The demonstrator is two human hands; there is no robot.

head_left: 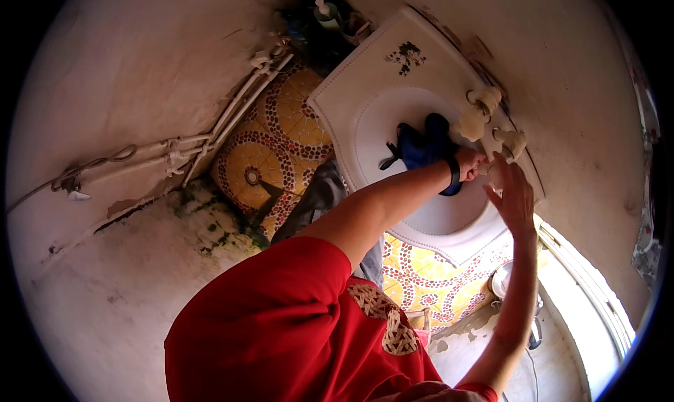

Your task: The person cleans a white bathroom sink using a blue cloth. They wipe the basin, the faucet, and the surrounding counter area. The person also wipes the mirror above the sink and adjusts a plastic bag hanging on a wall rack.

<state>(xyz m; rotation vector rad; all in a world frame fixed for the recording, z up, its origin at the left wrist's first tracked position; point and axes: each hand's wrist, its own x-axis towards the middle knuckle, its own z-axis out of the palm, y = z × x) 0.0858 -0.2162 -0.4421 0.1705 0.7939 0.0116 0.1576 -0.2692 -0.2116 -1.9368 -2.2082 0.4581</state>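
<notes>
A dark blue cloth item [418,146] with black parts and a strap lies bunched in the white washbasin [363,165]. My left hand [470,164], with a black band at the wrist, is above the basin's tap side, its fingers curled at a small pale object [495,174]. From the right, my right hand [513,196] reaches to the same object, thumb and fingers apart around it; its grip is partly hidden. Close by are a pale, bulky tap spout [470,125], one tap knob [487,99] and another tap knob [509,143].
A pump bottle [327,15] stands in the dark corner behind the basin. White pipes [231,115] run along the wall. Below is a patterned yellow floor [253,162]. A round metal vessel [501,280] sits at the lower right, beside a bright opening [568,275].
</notes>
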